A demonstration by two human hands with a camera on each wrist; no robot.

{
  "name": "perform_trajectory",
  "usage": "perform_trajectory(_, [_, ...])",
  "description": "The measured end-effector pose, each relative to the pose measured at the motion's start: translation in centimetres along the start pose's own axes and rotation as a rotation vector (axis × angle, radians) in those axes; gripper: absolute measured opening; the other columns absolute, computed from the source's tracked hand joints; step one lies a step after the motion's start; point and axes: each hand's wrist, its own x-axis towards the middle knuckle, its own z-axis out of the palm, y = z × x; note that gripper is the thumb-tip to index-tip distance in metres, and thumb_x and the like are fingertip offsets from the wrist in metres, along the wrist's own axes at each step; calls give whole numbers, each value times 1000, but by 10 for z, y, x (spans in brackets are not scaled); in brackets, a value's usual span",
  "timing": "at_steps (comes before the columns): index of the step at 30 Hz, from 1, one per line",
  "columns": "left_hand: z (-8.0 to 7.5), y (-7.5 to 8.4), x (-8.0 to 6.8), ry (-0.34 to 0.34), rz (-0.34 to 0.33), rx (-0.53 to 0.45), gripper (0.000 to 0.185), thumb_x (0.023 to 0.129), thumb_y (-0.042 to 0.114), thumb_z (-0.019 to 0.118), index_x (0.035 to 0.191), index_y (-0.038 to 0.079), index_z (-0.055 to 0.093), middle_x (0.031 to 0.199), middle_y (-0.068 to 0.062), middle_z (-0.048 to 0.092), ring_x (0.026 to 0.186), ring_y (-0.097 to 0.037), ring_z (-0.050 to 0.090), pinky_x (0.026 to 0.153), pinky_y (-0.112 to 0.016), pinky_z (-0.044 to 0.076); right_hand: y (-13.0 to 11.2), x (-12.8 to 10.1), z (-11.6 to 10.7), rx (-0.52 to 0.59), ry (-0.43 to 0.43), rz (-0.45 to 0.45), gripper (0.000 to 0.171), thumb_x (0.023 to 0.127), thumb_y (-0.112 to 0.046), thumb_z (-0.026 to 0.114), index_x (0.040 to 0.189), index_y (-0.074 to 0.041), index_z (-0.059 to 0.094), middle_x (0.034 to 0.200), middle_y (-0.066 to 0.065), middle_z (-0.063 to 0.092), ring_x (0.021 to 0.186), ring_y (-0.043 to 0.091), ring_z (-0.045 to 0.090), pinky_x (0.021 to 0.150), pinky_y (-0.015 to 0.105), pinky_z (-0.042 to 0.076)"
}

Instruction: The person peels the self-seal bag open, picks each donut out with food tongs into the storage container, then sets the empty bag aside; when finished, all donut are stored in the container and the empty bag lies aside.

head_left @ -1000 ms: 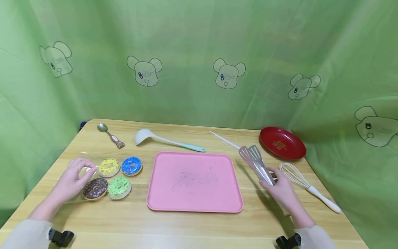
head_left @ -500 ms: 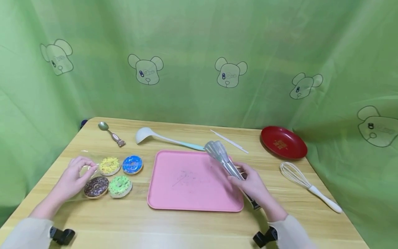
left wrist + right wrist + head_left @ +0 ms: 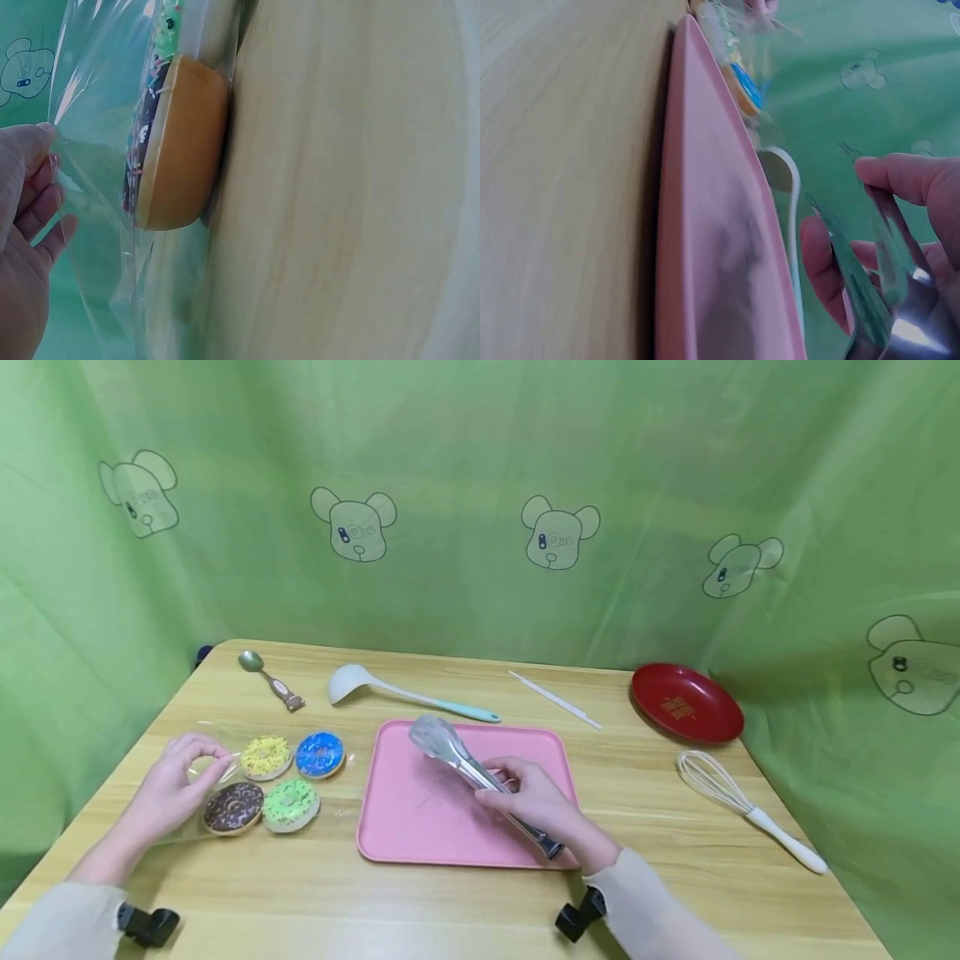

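Note:
My left hand (image 3: pixel 174 783) pinches the edge of a clear plastic bag (image 3: pixel 90 202), lifting that side. Inside the bag lie toy donuts: a chocolate donut (image 3: pixel 233 808), a green donut (image 3: pixel 291 804), a yellow donut (image 3: pixel 266 757) and a blue donut (image 3: pixel 320 754). My right hand (image 3: pixel 532 797) holds metal tongs (image 3: pixel 472 770) by their arms, thumb on one side and fingers on the other. The tongs' heads point to the far left, over the pink tray (image 3: pixel 397 843). In the right wrist view the two tong arms (image 3: pixel 859 289) stand somewhat apart.
Behind the tray lie a white ladle (image 3: pixel 397 691) with a turquoise handle and a thin white stick (image 3: pixel 555 699). A small spoon (image 3: pixel 270 681) is at the back left. On the right are a red plate (image 3: pixel 686 706) and a whisk (image 3: pixel 750 810). Green curtains (image 3: pixel 465 602) surround the table.
My right hand has carried the tongs leftward, from between the tray and the whisk to above the tray. My left hand keeps its hold on the bag.

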Motion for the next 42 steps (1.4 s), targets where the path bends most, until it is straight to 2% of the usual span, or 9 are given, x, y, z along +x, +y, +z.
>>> perform_trajectory(7, [-2,1,-1,16,-4,1,6,86,-1,61,88,4,57,96,-9,56,98,-2,38,85,-6,24,-12,13,27,90,-157,24,43,85,-17,69,121,2,54,90,20,63,69,33,62,62,44,54])
perform_trajectory(11, [-2,-1,-2,31,-2,-3,7,85,-3,61,88,3,58,96,-10,56,98,0,37,85,-4,22,-14,18,40,80,-225,24,45,84,-18,69,123,0,54,88,15,63,69,31,63,61,42,54])
perform_trajectory(15, [-3,-1,-2,24,-16,-5,4,87,1,61,88,1,57,97,-11,56,97,0,37,84,-4,23,-20,23,48,44,-269,12,43,82,-16,70,120,-2,57,83,11,64,68,29,62,60,40,54])
perform_trajectory(22, [-2,0,-2,9,-39,-18,5,90,6,59,89,2,57,98,-11,56,98,-1,38,84,-6,24,-26,30,56,-4,-283,40,38,80,-18,72,114,-5,61,80,8,63,62,24,61,56,39,54])
perform_trajectory(26, [0,0,0,17,-18,-24,5,89,5,60,89,1,57,97,-10,55,96,0,39,83,-5,25,-28,36,60,-18,-290,50,34,81,-19,71,112,-6,62,77,11,64,60,26,61,54,37,53])
perform_trajectory(35, [4,-1,2,54,10,-23,5,86,0,61,87,-1,57,93,-8,54,94,0,39,82,-6,27,-33,49,72,70,-286,98,27,82,-18,71,104,-3,64,75,23,63,55,27,60,52,41,53])
perform_trajectory(42, [5,-2,2,69,14,-18,6,85,-3,61,86,1,57,93,-8,55,94,0,39,83,-6,27,-32,62,80,174,-285,140,28,81,-16,71,104,-1,65,74,24,63,50,21,57,46,33,51])
